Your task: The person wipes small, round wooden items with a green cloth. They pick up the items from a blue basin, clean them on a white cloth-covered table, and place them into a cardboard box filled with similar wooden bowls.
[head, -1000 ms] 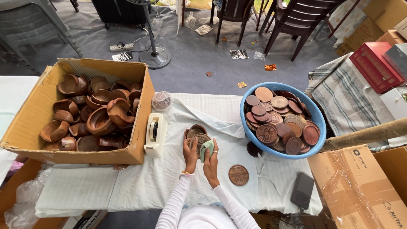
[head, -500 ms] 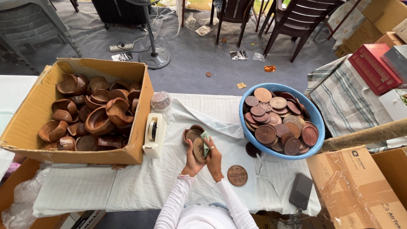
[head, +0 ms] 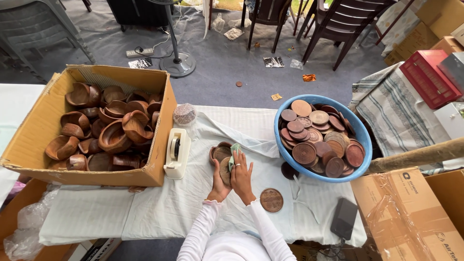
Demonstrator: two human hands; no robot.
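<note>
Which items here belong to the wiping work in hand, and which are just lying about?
In use: left hand holding a round brown wooden disc; right hand pressing a pale green cloth.

Lying about: cream tape dispenser; black phone; pedestal fan base; dark plastic chairs.

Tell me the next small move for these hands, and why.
Probably keep rubbing: the left hand holds a wooden disc on edge and the right hand presses a green cloth against it. The disc is not yet laid with the one on the table.
</note>
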